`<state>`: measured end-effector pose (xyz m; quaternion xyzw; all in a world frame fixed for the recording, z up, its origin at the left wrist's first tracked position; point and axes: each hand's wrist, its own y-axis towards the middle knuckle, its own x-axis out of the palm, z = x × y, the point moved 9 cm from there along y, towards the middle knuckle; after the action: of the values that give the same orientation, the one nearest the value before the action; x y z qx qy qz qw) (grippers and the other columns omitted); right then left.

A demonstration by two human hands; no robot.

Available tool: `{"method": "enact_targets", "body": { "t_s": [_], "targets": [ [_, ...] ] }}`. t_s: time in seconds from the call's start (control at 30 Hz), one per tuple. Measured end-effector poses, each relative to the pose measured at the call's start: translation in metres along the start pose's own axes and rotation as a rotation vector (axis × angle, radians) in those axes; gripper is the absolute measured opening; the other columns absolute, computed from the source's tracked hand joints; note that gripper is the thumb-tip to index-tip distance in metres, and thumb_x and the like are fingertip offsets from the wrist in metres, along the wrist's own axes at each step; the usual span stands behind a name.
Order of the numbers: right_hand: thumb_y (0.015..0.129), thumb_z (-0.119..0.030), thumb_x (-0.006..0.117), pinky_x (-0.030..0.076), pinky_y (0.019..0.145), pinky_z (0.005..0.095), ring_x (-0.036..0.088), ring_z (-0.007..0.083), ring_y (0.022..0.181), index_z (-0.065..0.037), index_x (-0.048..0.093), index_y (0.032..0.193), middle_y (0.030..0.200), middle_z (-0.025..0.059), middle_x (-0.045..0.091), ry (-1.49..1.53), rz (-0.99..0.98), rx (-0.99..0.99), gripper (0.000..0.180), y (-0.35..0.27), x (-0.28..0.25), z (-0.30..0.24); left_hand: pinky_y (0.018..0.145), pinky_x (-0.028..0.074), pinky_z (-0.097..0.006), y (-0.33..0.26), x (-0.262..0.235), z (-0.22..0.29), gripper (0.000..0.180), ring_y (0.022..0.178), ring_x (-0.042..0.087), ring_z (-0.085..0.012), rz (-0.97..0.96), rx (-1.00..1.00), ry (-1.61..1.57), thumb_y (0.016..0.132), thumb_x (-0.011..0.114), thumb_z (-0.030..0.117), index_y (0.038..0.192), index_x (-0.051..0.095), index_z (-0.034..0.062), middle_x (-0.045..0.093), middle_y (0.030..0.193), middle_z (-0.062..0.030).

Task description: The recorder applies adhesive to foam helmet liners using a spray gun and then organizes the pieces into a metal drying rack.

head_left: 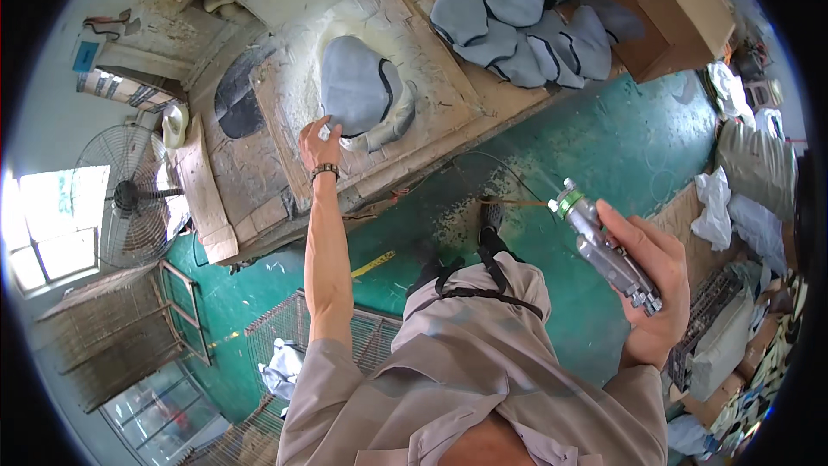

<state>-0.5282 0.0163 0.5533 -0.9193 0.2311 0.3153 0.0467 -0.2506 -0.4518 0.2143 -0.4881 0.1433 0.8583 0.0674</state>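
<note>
My right hand (651,280) is wrapped round a metal spray gun (604,250) with a green ring near its nozzle, held up over the floor right of my body. My left hand (321,147) reaches to the workbench, its fingers closed at the near-left edge of a grey fabric piece (354,82) with black edging. That piece lies over a pale, rounded form (392,116), which shows along its right and near sides. Pale residue (297,78) coats the board around them.
Several similar grey pieces (517,17) are heaped at the bench's far right, beside a cardboard box (673,0). A dark flat piece (241,91) lies left. A large fan (125,194) stands by the window. A wire cage (371,332) is near my left side; a thin hose (509,168) hangs below the bench.
</note>
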Motion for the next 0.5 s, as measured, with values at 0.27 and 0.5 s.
{"method": "enact_targets", "body": {
  "t_s": [0.27, 0.5],
  "targets": [
    [0.079, -0.027, 0.073, 0.053, 0.066, 0.0346, 0.068, 0.0279, 0.073, -0.002, 0.066, 0.137, 0.084, 0.0124, 0.067, -0.037, -0.077, -0.188, 0.063, 0.065, -0.008, -0.009, 0.1, 0.047, -0.037, -0.042, -0.023, -0.035, 0.052, 0.122, 0.058, -0.0219, 0.303, -0.537, -0.787, 0.087, 0.074, 0.017, 0.137, 0.064, 0.0112, 0.064, 0.134, -0.0079],
    [0.071, -0.008, 0.08, 0.055, 0.062, 0.0379, 0.069, 0.0284, 0.069, -0.006, 0.067, 0.136, 0.08, 0.0098, 0.067, -0.113, -0.327, -0.361, 0.066, 0.074, 0.02, -0.05, 0.091, 0.048, -0.03, -0.132, -0.072, -0.088, 0.047, 0.107, 0.064, -0.0198, 0.824, -0.686, -1.174, 0.089, 0.064, -0.002, 0.135, 0.062, 0.0009, 0.066, 0.128, -0.0081]
  ]
}}
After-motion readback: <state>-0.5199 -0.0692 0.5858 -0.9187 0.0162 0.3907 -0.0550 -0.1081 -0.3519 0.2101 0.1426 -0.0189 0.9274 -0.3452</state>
